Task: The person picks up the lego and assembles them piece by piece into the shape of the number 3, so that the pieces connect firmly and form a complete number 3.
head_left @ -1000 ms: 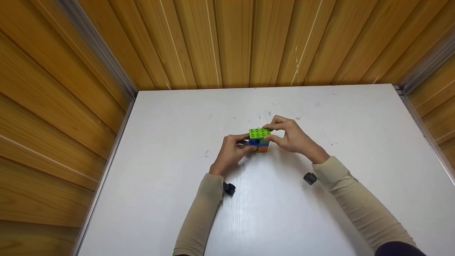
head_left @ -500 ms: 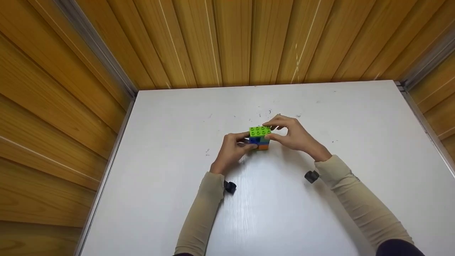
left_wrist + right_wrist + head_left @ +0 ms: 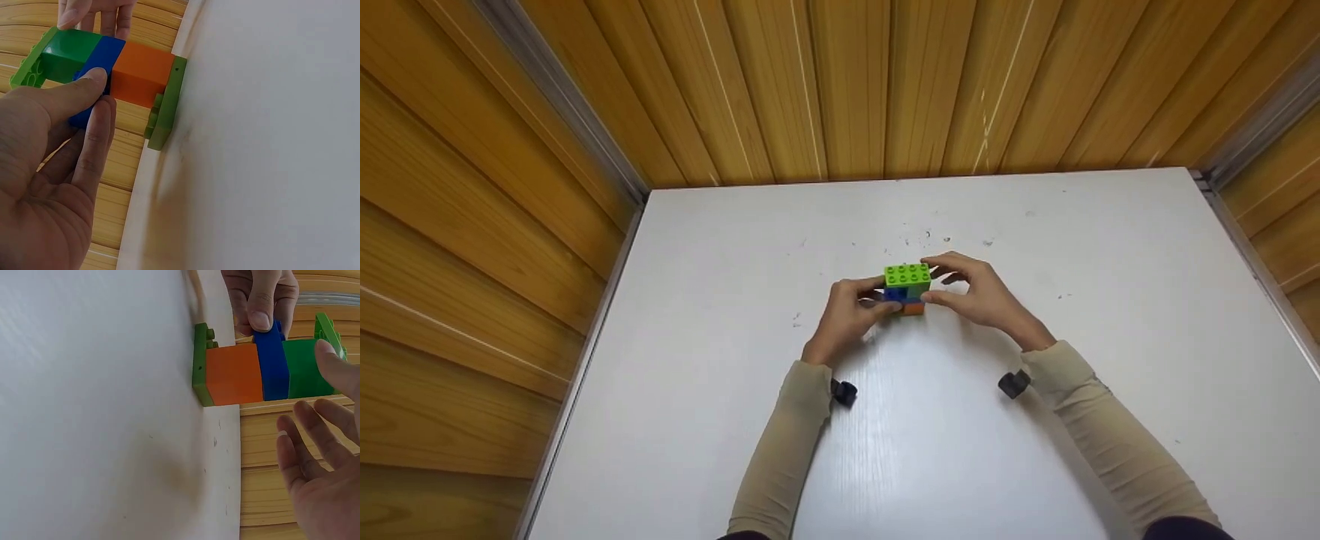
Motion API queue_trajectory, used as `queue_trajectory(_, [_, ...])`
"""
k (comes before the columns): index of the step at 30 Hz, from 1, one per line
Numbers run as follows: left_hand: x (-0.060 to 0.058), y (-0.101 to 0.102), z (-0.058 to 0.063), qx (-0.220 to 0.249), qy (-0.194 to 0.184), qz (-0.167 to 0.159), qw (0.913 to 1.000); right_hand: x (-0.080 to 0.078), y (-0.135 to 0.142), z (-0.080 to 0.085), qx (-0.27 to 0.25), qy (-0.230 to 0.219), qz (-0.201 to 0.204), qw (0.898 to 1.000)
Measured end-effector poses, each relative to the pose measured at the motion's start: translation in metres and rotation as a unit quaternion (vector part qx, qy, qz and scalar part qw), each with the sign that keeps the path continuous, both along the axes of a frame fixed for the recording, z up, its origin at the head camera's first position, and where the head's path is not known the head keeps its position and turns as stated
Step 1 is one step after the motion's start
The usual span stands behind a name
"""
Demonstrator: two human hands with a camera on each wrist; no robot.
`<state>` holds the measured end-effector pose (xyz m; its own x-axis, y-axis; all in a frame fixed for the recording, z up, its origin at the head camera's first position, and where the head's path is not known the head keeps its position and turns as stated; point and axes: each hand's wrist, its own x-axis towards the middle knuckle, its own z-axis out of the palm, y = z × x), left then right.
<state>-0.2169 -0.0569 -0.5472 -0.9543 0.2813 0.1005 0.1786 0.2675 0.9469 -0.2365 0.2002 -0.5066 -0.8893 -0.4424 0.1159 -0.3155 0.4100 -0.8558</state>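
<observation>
A stack of toy building bricks stands on the white table [image 3: 720, 315]. From the bottom up it has an olive green plate [image 3: 169, 107], an orange brick [image 3: 233, 374], a thin blue brick [image 3: 273, 365], a green brick [image 3: 306, 365] and a lime green studded brick [image 3: 907, 274]. My left hand [image 3: 847, 315] pinches the blue brick between thumb and fingers. On the right side, my right hand [image 3: 986, 296] has its thumb against the green brick, and its other fingers are spread loosely beside the stack. The index fingertip lies right at the top brick's far corner.
Wood-look panel walls [image 3: 855, 90] rise behind and beside the table, with a metal strip [image 3: 577, 97] at the left corner. Small dark marks [image 3: 928, 235] dot the tabletop beyond the stack. A black wrist camera [image 3: 844, 393] sits at the left sleeve, and another [image 3: 1014, 384] at the right.
My right hand has shifted slightly lower, its thumb slipping from the lime top brick down to the green one as its fingers loosen. My left hand keeps its hold.
</observation>
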Motion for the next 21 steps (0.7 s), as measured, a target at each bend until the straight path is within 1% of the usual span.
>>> queue_trajectory(3, [0.000,-0.001,-0.001,0.004,0.001,-0.002,1.0000,0.001,-0.001,-0.007,-0.003,-0.008,-0.005,1.000])
queue_trajectory(11, [0.001,-0.001,0.000,-0.002,0.001,-0.002,1.0000,0.004,-0.007,-0.024,-0.038,-0.035,-0.017,0.999])
queue_trajectory(18, [0.000,0.001,0.000,-0.016,0.010,-0.001,0.9998,0.007,-0.009,-0.030,-0.052,-0.054,-0.036,0.997])
queue_trajectory(21, [-0.001,0.001,0.000,-0.021,0.010,0.001,0.9997,0.007,-0.009,-0.032,-0.055,-0.051,-0.039,0.996])
